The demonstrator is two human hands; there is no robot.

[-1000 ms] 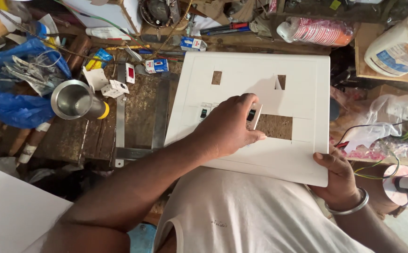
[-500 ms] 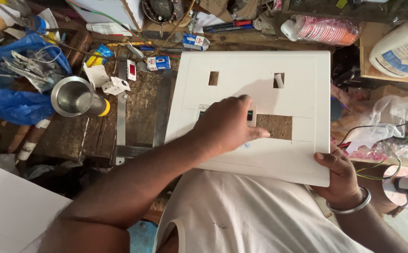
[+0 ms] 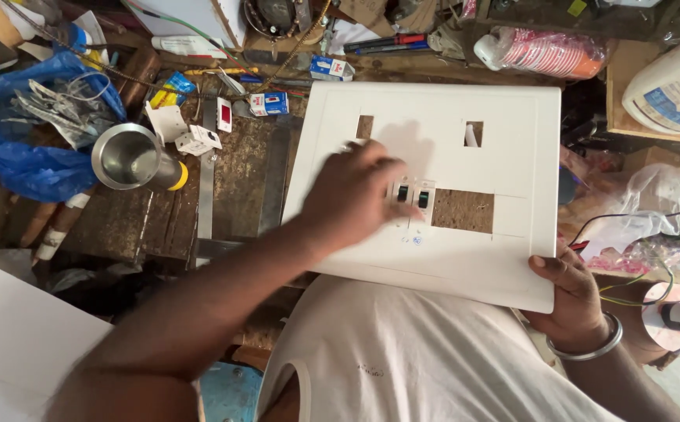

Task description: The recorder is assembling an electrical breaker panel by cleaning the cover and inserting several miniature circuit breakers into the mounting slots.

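Cluttered and dark, the wooden workbench fills the upper half of the frame, strewn with tools and scraps. At centre right lies a large white switch plate, a flat board with two small cut-outs near its top edge and a wider rectangular opening in the middle, through which brown board shows. Two small rocker switches sit side by side at the left end of that opening.

The left hand reaches in from the lower left and rests on the plate's face just left of the switches, its fingers loosely curled and spread (blurred, so whether the fingertips touch the switches cannot be told). It holds nothing that can be seen. The right hand, at the lower right, grips the plate's bottom right corner, thumb on top and fingers underneath; a metal bangle circles its wrist.

Left of the plate, a shiny steel cup lies on its side on the bench, with small white plastic parts just beside it. A blue plastic bag occupies the upper left. A white jug stands on a shelf at the upper right, and a sleeve of stacked cups lies along the top edge.
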